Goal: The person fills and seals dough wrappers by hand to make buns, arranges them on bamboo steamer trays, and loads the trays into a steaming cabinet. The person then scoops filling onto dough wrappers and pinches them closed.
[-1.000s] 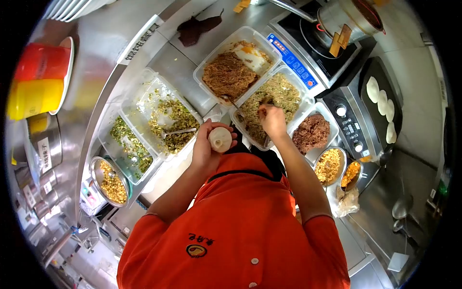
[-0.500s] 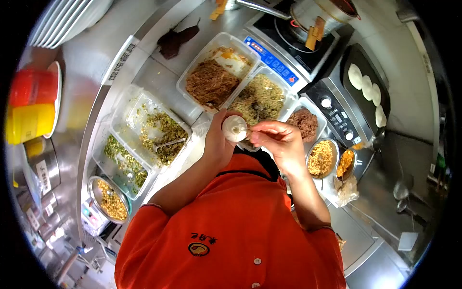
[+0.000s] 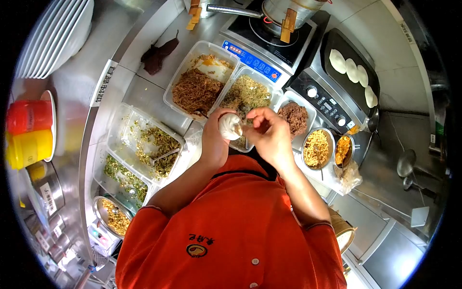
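My left hand (image 3: 214,137) is wrapped round a white filled dough bun (image 3: 229,126) in front of my chest. The bun's opening, with a little brownish filling showing, faces to the right. At that opening my right hand (image 3: 270,137) has its fingertips on the dough edge, its other fingers curled above. Directly beyond my hands stands a clear tub of chopped greenish-brown filling (image 3: 248,91). Left of that is a tub of shredded brown filling (image 3: 195,91), and to the right a tray of dark reddish-brown rice-like filling (image 3: 293,115).
Tubs of chopped greens (image 3: 159,144) stand on the left. Bowls of yellow bits (image 3: 316,148) and orange bits (image 3: 343,149) are on the right. A griddle (image 3: 353,48) holds several white dough rounds. A pot (image 3: 288,12) sits on the induction cooker (image 3: 260,36).
The bun has turned in my left hand so its opening faces right. My right fingers have shifted and curled more over it. The view has swung slightly.
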